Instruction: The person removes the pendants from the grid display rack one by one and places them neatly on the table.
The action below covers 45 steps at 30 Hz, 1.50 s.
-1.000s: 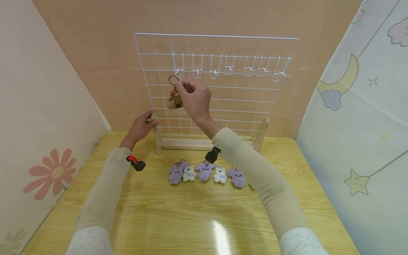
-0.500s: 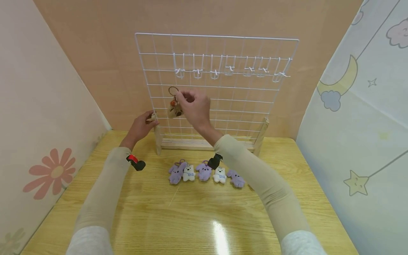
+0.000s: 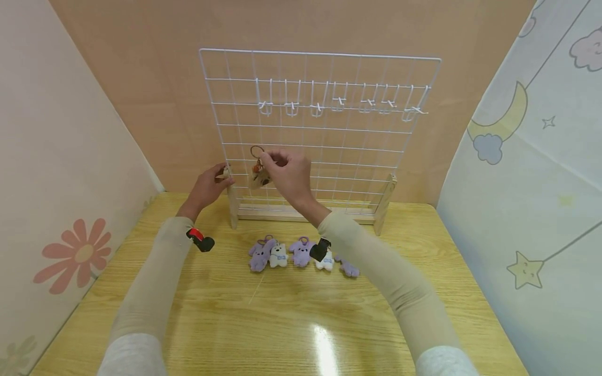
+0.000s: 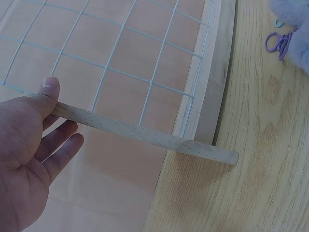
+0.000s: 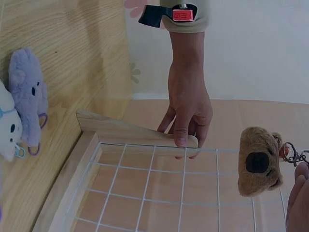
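My right hand (image 3: 290,175) pinches the chain of a brown plush keychain (image 5: 259,162) in front of the white wire grid (image 3: 329,129). Its key ring (image 3: 256,151) stands up above the fingertips, and a small red-orange bead shows by the plush animal head with a black nose. At the grid's left side, my left hand (image 4: 29,145) holds the upper end of the wooden side post (image 4: 145,135), thumb on one face and fingers behind. In a row along the grid's upper part hang several white wire hooks (image 3: 317,107).
Several plush keychains lie in a row on the wooden table (image 3: 226,313) before the stand, among them a purple one (image 3: 260,256) and a white bear (image 3: 279,256). My right sleeve (image 3: 390,277) covers the row's right end. A brown backdrop rises behind the grid.
My right hand has come down along the front of the grid with the brown plush keychain, from just under the hooks to lower wires. The left hand keeps its place on the post.
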Tool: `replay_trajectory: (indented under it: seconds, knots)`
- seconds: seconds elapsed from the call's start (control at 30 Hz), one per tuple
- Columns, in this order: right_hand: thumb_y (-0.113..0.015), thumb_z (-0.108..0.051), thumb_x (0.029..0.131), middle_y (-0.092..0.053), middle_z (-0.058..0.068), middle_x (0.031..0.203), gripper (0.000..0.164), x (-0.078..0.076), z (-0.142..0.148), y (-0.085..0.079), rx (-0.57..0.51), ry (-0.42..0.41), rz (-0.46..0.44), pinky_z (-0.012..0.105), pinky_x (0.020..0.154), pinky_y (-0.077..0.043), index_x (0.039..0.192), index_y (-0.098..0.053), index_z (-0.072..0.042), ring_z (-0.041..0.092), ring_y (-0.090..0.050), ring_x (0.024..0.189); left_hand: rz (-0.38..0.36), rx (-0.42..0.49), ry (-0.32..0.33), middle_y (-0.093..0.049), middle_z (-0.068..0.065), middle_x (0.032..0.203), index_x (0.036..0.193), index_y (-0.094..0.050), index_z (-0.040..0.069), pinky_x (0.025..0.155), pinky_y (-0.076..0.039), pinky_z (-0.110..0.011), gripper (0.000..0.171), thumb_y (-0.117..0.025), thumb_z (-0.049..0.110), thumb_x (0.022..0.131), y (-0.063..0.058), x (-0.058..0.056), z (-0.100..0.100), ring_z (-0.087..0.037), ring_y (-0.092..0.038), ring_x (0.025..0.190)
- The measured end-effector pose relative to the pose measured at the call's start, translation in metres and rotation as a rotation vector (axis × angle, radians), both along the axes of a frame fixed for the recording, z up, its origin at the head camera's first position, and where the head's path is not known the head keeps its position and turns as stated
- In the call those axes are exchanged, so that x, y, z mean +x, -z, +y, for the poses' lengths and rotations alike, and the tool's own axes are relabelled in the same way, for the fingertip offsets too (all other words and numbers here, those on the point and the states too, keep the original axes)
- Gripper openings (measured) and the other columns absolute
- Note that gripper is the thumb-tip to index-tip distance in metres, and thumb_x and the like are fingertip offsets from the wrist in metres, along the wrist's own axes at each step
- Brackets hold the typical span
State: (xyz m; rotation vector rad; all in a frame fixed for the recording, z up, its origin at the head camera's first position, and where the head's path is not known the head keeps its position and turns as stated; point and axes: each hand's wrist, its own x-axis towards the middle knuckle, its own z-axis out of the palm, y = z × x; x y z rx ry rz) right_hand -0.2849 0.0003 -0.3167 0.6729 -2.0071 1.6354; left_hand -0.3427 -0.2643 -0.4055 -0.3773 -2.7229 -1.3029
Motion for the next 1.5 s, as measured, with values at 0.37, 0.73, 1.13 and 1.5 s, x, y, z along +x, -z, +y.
replay_trajectory:
  seconds: [0.37,0.73,1.13,1.5]
  knots:
    - [-0.073,-0.024,0.096,-0.076,-0.001,0.078,0.019,0.007,0.003,0.027,0.058,-0.033,-0.03,0.026,0.058,-0.056,0.092,-0.082,-0.008,0.009,-0.07,0.068,-0.002,0.008,-0.002,-0.044,-0.027,0.153,0.159,-0.033,0.002,0.105,-0.047,-0.059,0.066,-0.058,0.033,0.106,0.0,0.002,0.0,-0.045,-0.053,0.134]
    - [-0.073,-0.024,0.097,-0.076,0.0,0.079,0.02,0.017,0.002,0.052,0.103,-0.097,-0.049,0.026,0.059,-0.056,0.094,-0.082,-0.007,0.01,-0.069,0.067,0.001,-0.002,-0.011,-0.042,-0.028,0.154,0.159,-0.031,0.001,0.105,-0.047,-0.06,0.063,-0.058,0.024,0.107,-0.002,0.002,0.002,-0.046,-0.051,0.135]
    - [-0.073,-0.022,0.097,-0.077,0.002,0.082,0.017,0.032,-0.003,0.078,0.175,-0.127,-0.093,0.025,0.064,-0.058,0.095,-0.082,-0.008,0.008,-0.069,0.068,0.007,-0.002,-0.022,-0.042,-0.028,0.155,0.158,-0.033,0.001,0.105,-0.047,-0.06,0.062,-0.059,0.022,0.106,-0.002,0.003,0.002,-0.047,-0.051,0.134]
    - [-0.07,-0.023,0.099,-0.077,-0.002,0.084,0.017,0.036,-0.006,0.097,0.256,-0.165,-0.151,0.023,0.062,-0.058,0.099,-0.082,-0.011,0.005,-0.068,0.069,0.008,0.019,-0.013,-0.044,-0.026,0.154,0.158,-0.035,0.002,0.105,-0.047,-0.06,0.061,-0.058,0.026,0.107,0.001,0.002,0.002,-0.046,-0.051,0.135]
